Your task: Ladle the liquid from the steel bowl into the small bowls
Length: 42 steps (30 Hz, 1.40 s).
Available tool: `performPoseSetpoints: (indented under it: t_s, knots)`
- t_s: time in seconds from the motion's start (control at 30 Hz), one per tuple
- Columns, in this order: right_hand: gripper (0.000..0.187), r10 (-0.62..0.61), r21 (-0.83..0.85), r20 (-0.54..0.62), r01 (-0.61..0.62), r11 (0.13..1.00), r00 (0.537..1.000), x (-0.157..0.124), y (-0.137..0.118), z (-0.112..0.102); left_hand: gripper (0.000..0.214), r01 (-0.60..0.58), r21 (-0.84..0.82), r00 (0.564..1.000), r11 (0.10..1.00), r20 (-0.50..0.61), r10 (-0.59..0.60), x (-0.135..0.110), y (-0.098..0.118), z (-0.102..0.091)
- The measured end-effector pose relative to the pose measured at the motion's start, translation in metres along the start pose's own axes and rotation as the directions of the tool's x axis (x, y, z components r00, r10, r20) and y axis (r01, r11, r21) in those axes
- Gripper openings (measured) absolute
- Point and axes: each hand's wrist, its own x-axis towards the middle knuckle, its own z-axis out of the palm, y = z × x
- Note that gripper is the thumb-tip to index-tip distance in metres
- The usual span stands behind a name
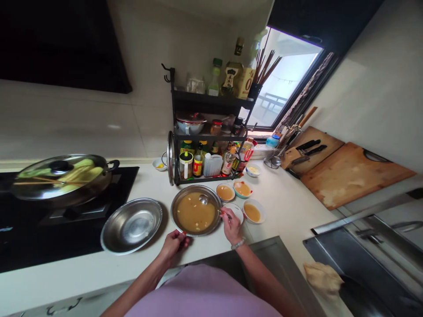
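Observation:
A steel basin (178,200) of brownish soup sits on the white counter in front of me. My left hand (174,243) grips the basin's near rim, fingers closed. My right hand (231,226) is closed on the handle of a metal ladle (204,200) whose bowl rests in the soup. Three small bowls (225,192) (242,189) (253,211) filled with the same soup stand just right of the basin. A fourth white bowl (235,208) lies under my right hand.
An empty steel basin (131,225) stands left of the soup. A lidded wok (61,176) with greens sits on the black stove. A black spice rack (206,136) stands behind. Cutting boards (350,174) and a sink (366,259) are to the right.

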Motion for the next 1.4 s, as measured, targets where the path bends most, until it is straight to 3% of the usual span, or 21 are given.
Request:
performPoseSetpoints:
  t_s: [0.13, 0.2, 0.33, 0.47, 0.73, 0.93, 1.1, 1.27, 1.4]
  knots:
    - [0.026, 0.145, 0.1, -0.017, -0.142, 0.985, 0.989, 0.002, 0.008, 0.015, 0.027, -0.009, -0.006, 1.0, 1.0, 0.008, 0.009, 0.002, -0.003, -0.001]
    - [0.027, 0.278, 0.199, -0.093, -0.256, 0.946, 0.956, 0.003, 0.013, 0.017, 0.027, -0.009, -0.011, 1.0, 1.0, 0.005, 0.009, 0.002, -0.003, -0.001]
    - [0.031, 0.552, 0.43, -0.244, -0.421, 0.798, 0.797, 0.006, 0.021, 0.007, 0.029, -0.002, -0.018, 1.0, 1.0, -0.006, 0.002, 0.001, -0.002, 0.0]
    - [0.03, 0.669, 0.552, -0.299, -0.449, 0.703, 0.681, 0.006, 0.021, -0.01, 0.03, 0.009, -0.016, 1.0, 1.0, -0.012, -0.009, -0.002, 0.001, 0.001]
    - [0.029, 0.685, 0.602, -0.326, -0.415, 0.682, 0.652, -0.005, 0.008, -0.042, 0.028, 0.017, 0.003, 1.0, 1.0, -0.016, -0.016, -0.007, 0.004, 0.002]
    - [0.03, 0.704, 0.635, -0.392, -0.38, 0.673, 0.592, -0.007, 0.006, -0.067, 0.027, 0.011, 0.009, 1.0, 1.0, -0.01, -0.011, -0.004, 0.003, 0.001]
    - [0.031, 0.657, 0.587, -0.486, -0.342, 0.734, 0.576, -0.008, 0.011, -0.103, 0.027, 0.004, 0.019, 1.0, 1.0, -0.008, -0.004, -0.005, 0.003, 0.001]
    - [0.03, 0.623, 0.528, -0.608, -0.335, 0.78, 0.492, -0.009, 0.019, -0.147, 0.027, -0.003, 0.017, 1.0, 1.0, -0.007, 0.003, -0.005, 0.004, 0.001]
    - [0.029, 0.53, 0.421, -0.716, -0.326, 0.847, 0.453, -0.011, 0.023, -0.169, 0.025, 0.01, 0.022, 1.0, 1.0, -0.015, -0.009, -0.005, 0.004, 0.001]
